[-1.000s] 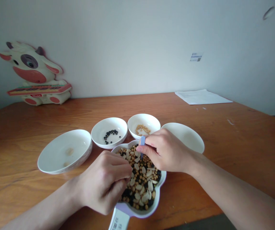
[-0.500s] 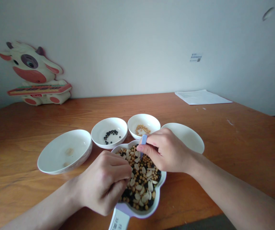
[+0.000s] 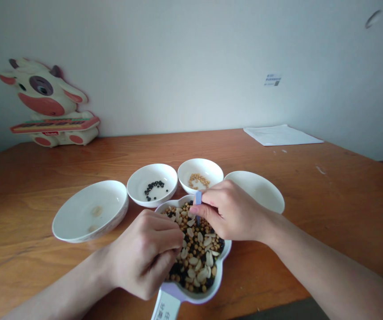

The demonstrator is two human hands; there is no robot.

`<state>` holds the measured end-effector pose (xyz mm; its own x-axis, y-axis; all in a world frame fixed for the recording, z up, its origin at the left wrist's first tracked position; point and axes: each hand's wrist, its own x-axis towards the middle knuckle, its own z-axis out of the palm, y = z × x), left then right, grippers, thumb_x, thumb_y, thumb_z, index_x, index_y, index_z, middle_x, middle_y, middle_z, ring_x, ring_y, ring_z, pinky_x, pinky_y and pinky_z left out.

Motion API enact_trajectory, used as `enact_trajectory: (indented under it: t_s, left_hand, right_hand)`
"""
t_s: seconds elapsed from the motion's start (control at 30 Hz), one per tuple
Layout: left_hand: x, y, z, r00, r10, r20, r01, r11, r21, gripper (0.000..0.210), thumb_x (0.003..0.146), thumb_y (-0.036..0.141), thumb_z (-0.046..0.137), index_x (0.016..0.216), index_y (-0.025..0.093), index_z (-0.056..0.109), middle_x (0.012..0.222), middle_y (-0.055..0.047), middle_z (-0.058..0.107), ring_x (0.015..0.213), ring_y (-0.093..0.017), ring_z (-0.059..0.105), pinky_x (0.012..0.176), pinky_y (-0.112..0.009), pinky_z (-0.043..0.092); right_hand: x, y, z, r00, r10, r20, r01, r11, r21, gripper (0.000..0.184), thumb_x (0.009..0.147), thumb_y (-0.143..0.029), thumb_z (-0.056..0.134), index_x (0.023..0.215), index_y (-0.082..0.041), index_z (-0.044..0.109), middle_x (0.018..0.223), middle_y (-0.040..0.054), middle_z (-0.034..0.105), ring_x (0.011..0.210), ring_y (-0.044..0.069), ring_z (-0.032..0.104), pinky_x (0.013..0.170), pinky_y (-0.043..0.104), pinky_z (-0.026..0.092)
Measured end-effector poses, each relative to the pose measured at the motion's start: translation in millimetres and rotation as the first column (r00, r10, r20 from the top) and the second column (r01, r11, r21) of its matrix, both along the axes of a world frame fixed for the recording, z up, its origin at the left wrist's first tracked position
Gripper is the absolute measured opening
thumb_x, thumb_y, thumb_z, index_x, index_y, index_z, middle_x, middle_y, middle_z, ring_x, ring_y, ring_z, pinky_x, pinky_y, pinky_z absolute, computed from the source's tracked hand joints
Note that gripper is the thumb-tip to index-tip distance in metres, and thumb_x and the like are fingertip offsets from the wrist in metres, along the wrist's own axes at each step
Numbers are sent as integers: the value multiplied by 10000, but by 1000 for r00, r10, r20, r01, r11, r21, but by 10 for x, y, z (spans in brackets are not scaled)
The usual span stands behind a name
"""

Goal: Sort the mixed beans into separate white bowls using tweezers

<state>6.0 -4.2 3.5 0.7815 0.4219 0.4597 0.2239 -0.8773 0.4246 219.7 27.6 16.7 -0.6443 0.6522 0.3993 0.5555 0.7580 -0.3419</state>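
Note:
My right hand pinches a flat lilac plastic stick between thumb and forefinger; its lower end points down into the mixed beans and peanuts. These lie in a purple-and-white scalloped tray with a labelled handle. Over the tray's left side my left hand is closed, its fingertips turned in and hidden, so whatever it may hold cannot be seen. Just behind the tray, one white bowl contains black beans. Its neighbour, another white bowl, has yellow soybeans inside.
At the left stands a larger white bowl with pale pieces at its bottom. Another white bowl sits behind my right hand. Farther back on the wooden table are a toy cow with a keyboard and paper sheets.
The lilac stick has tilted and shifted slightly to the left and down in my right hand. My left hand, the tray and the bowls look the same.

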Motion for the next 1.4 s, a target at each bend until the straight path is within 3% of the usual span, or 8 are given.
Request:
enact_trajectory:
  t_s: [0.5,0.67,0.9,1.17,1.4]
  left_hand:
    - [6,9,-21,1000,-3,13,3,1000,11,228,828,73,336,643,189,402,548,-8,479,490,-142,376,484,-300,264]
    - [11,4,-2,1000,-6,12,5,1000,11,235,829,67,332,639,189,397,543,-6,470,490,-142,374,483,-298,262]
    - [7,-3,3,1000,-2,11,2,1000,17,235,826,70,330,635,190,399,542,-8,477,486,-144,375,482,-304,268]
    - [13,-12,-12,1000,-7,16,7,1000,1,231,815,71,330,627,190,396,535,-9,474,482,-143,375,481,-300,264]
    - [15,-15,-27,999,-34,38,35,998,-43,224,791,73,317,607,194,352,516,-1,439,460,-138,342,468,-302,249]
  right_hand:
    - [-5,-17,30,996,29,-90,-29,1000,0,391,865,-243,552,523,-164,381,491,-51,305,487,76,263,509,256,222]
    - [-1,-19,38,997,20,-78,-21,1000,-7,386,854,-238,553,511,-162,392,478,-50,312,477,77,276,503,256,229]
    - [-12,-19,22,999,21,-24,-22,999,-29,324,865,-244,565,559,-135,559,470,-25,416,477,89,354,508,253,267]
    - [-12,-16,20,999,20,34,-20,1000,-7,370,888,-259,561,539,-141,526,489,-7,467,493,92,334,517,256,264]
    - [-23,-9,16,1000,22,17,-22,1000,-18,383,888,-257,561,529,-144,488,483,-25,420,489,84,301,516,258,243]
